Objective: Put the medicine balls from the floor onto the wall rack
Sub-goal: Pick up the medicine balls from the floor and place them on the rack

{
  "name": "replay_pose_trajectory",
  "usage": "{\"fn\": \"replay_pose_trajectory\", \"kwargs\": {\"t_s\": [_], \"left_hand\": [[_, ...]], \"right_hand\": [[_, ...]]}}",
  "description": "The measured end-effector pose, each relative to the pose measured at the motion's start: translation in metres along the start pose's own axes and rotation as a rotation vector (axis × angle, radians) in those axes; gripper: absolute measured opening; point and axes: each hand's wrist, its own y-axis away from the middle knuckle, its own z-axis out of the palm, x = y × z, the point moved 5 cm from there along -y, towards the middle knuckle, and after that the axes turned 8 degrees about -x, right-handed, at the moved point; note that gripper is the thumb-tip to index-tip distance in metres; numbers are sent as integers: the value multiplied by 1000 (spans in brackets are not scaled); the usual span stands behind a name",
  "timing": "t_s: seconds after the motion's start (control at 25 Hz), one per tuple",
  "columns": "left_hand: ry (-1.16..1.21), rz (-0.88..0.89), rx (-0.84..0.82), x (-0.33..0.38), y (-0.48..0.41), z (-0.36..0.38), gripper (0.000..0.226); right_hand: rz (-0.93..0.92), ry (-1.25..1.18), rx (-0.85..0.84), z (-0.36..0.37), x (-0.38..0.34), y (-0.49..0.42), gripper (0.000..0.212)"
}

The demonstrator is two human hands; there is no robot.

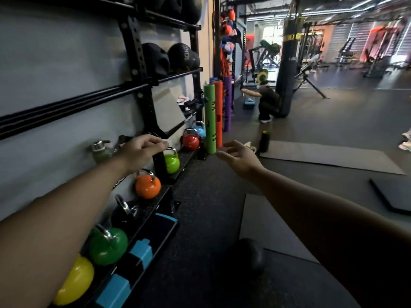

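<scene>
"10KG" reads on a medicine ball (pixel 181 55) in the wall rack (pixel 142 85), far left. Left hand (pixel 142 152) loosely curled, right hand (pixel 239 157) spread; both empty. Floor ball (pixel 248 256) near.

Two bare forearms come into the frame, one from the lower left and one from the lower right. The left hand (pixel 142 152) and the right hand (pixel 240 160) wear no gloves, rings or straps. No watch or band shows on either wrist. No sleeve reaches as far as the frame shows on either arm; the lower right corner is dark, so a cuff there may simply be lost in shadow. The fingers (pixel 231 146) of the right hand look slightly blurred.
</scene>
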Motion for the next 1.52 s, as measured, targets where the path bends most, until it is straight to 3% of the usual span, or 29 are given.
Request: {"fn": "replay_pose_trajectory", "kwargs": {"t_s": [0.12, 0.32, 0.48, 0.84, 1.0, 1.16, 1.28, 1.36, 1.52], "left_hand": [[-3, -6, -10, 6, -54, 60, 80], [9, -35, -90, 13, -136, 159, 63], [-34, -62, -164, 9, -201, 215, 82], [-32, -185, -184, -73, -341, 308, 56], [-200, -319, -285, -167, -380, 378, 61], [-262, -537, -482, -299, -375, 479, 62], [-284, -632, -527, -406, -354, 557, 70], [-292, -678, -515, -478, -340, 616, 78], [-195, -746, -502, -604, -306, 736, 101]], "right_hand": [[30, -14, -16, -41, 53, -24, 56], [130, -23, -29, -98, 144, -71, 64], [188, 7, -26, -131, 192, -120, 63], [305, 54, -116, -117, 311, -221, 60], [439, 110, -234, -76, 430, -233, 63], [599, 152, -387, -12, 598, -218, 59], [662, 194, -501, 45, 726, -202, 64], [681, 201, -536, 87, 806, -193, 76], [683, 162, -537, 168, 934, -175, 126]]}}
